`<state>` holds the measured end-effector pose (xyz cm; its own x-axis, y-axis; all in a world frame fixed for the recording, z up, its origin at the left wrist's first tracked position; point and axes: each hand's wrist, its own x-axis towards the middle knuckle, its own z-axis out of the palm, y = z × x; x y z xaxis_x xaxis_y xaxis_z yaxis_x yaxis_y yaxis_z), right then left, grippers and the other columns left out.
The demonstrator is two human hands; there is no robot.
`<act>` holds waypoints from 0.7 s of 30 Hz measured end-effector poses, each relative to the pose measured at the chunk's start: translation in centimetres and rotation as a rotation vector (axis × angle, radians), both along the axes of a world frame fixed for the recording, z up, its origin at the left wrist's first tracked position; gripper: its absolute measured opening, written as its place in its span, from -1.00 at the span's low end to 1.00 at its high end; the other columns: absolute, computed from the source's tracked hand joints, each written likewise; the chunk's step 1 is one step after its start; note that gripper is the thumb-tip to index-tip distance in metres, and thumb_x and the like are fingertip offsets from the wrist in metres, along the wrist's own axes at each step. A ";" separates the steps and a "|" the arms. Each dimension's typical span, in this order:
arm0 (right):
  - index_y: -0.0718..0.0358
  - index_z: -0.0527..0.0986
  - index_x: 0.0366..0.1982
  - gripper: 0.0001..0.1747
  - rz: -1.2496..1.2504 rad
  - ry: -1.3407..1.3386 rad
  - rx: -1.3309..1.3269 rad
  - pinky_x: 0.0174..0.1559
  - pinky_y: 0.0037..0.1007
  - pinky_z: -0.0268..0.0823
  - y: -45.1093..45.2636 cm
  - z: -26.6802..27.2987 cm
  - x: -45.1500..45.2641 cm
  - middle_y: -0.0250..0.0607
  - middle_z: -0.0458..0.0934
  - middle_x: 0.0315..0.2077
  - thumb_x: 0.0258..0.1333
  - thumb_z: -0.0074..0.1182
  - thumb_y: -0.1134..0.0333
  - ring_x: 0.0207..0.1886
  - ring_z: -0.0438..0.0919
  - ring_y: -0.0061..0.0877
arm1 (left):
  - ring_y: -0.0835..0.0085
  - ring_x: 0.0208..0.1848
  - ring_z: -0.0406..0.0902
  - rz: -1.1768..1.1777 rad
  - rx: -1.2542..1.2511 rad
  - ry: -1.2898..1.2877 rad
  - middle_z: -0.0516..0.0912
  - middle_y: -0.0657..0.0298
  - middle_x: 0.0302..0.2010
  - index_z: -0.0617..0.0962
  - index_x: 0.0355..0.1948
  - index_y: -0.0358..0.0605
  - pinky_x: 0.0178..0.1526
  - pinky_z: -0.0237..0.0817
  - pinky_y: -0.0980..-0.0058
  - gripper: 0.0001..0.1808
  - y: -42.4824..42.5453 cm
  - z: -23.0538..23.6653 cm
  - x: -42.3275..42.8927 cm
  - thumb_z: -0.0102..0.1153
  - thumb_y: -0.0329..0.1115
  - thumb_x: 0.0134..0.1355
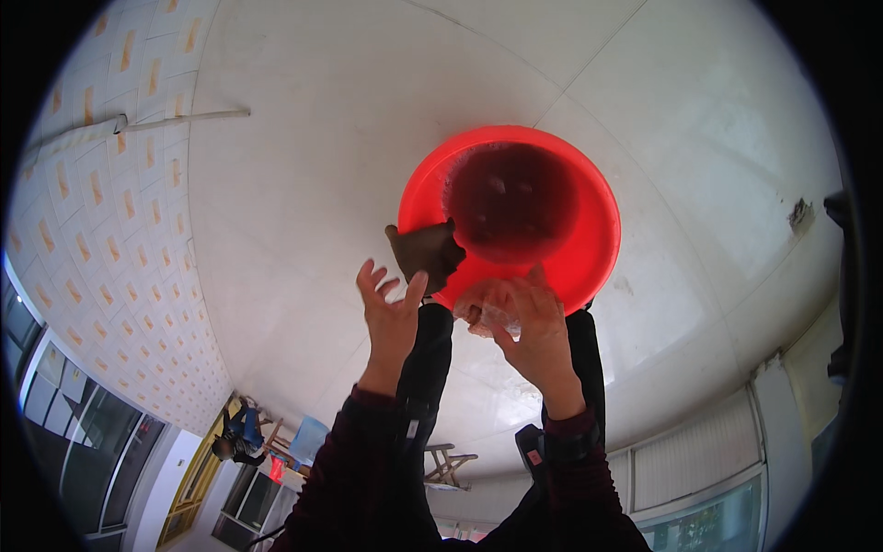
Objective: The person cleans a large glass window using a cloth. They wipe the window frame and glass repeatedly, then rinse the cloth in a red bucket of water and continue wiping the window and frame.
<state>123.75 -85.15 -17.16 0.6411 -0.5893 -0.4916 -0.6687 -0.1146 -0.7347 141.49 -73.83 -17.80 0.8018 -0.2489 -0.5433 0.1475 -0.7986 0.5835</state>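
A round red plastic basin (599, 255) stands on the pale floor before me, with dark liquid (514, 196) and some froth at its edge. Over the basin's left rim lies a dark olive-brown cloth (426, 255). My left hand (392, 317) is raised just below that cloth, palm turned up, fingers apart and holding nothing. At the basin's near rim my right hand (537, 324) is beside a crumpled clear plastic bag (498, 310) with something brownish-pink in or under it. Whether the fingers grip the bag cannot be made out.
My legs in dark trousers (428, 352) flank the near side of the basin. A wooden folding stool (447, 466) is behind me. Farther off at lower left, a person (238, 438) is near a blue object (309, 439). A pale pipe (186, 119) juts from the patterned wall.
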 end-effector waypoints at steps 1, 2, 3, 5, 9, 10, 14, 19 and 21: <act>0.20 0.43 0.03 -0.36 -0.031 -0.011 0.000 0.12 -0.13 0.31 -0.1 0.0 0.1 -0.09 0.50 -0.07 -0.20 0.37 0.43 0.02 0.49 -0.12 | 0.39 -0.08 0.54 -0.061 -0.023 0.001 0.57 0.12 -0.13 0.34 0.11 -0.24 -0.20 0.45 0.43 -0.43 -1.0 -1.0 0.9 0.32 -0.24 0.20; 0.20 0.44 0.02 -0.39 -0.059 -0.022 -0.001 0.09 -0.14 0.34 -0.3 0.1 0.1 -0.08 0.51 -0.09 -0.18 0.36 0.43 -0.01 0.51 -0.12 | 0.39 -0.12 0.56 -0.111 -0.074 0.009 0.59 0.13 -0.16 0.38 0.07 -0.24 -0.18 0.45 0.42 -0.46 -1.6 -1.6 1.5 0.33 -0.23 0.20; 0.21 0.44 0.03 -0.41 -0.079 -0.044 0.022 0.05 -0.16 0.36 -0.5 0.2 0.1 -0.08 0.52 -0.12 -0.14 0.33 0.43 -0.03 0.52 -0.11 | 0.39 -0.16 0.57 -0.155 0.001 0.021 0.60 0.13 -0.20 0.40 0.02 -0.23 -0.19 0.44 0.41 -0.50 -1.8 -1.8 2.0 0.33 -0.23 0.19; 0.22 0.44 0.04 -0.45 -0.124 -0.088 0.071 -0.01 -0.18 0.38 -1.0 1.1 -0.3 -0.06 0.54 -0.17 -0.08 0.29 0.43 -0.09 0.53 -0.10 | 0.37 -0.25 0.59 -0.230 0.104 0.061 0.63 0.15 -0.27 0.44 -0.08 -0.22 -0.19 0.43 0.39 -0.58 -1.5 -1.9 3.0 0.33 -0.23 0.18; 0.23 0.44 0.02 -0.53 -0.055 -0.013 0.012 -0.08 -0.17 0.39 -3.3 4.6 -2.0 -0.05 0.55 -0.21 0.01 0.22 0.41 -0.14 0.54 -0.07 | 0.30 -0.34 0.60 -0.305 0.228 0.014 0.62 0.14 -0.41 0.47 -0.22 -0.20 -0.25 0.42 0.39 -0.67 -0.7 0.2 4.4 0.34 -0.27 0.13; 0.23 0.44 0.01 -0.55 -0.053 0.007 0.017 -0.08 -0.17 0.39 -4.0 5.8 -2.4 -0.05 0.55 -0.21 0.02 0.21 0.41 -0.14 0.54 -0.07 | 0.33 -0.37 0.58 -0.268 0.246 0.035 0.63 0.19 -0.43 0.49 -0.25 -0.22 -0.30 0.40 0.37 -0.70 -0.8 1.1 4.8 0.33 -0.30 0.11; 0.33 0.47 -0.09 -0.63 -0.124 0.000 0.005 -0.12 -0.26 0.45 -6.3 12.2 -3.7 -0.01 0.58 -0.24 0.03 0.23 0.43 -0.17 0.59 -0.16 | 0.36 -0.14 0.60 0.163 -0.215 0.596 0.66 0.17 -0.19 0.51 -0.06 -0.30 -0.04 0.41 0.40 -0.70 -1.4 9.5 5.0 0.14 -0.39 0.20; 0.35 0.50 -0.08 -0.69 -0.355 -0.179 0.446 -0.10 -0.42 0.45 -7.7 22.7 -2.0 -0.19 0.62 -0.22 0.27 0.10 0.27 -0.16 0.62 -0.42 | 0.30 0.20 0.45 0.436 -0.755 1.209 0.51 0.11 0.15 0.37 0.22 -0.29 0.30 0.24 0.31 -0.52 -4.2 25.0 3.5 -0.06 -0.39 0.27; 0.26 0.42 0.10 -0.51 -0.486 -0.413 0.900 0.08 -0.46 0.35 -8.2 27.4 -0.6 -0.24 0.54 0.00 0.40 -0.13 0.01 0.06 0.51 -0.52 | 0.31 0.16 0.48 0.272 -0.808 1.233 0.53 0.14 0.12 0.39 0.20 -0.26 0.26 0.27 0.33 -0.54 -6.5 29.8 3.2 -0.05 -0.38 0.28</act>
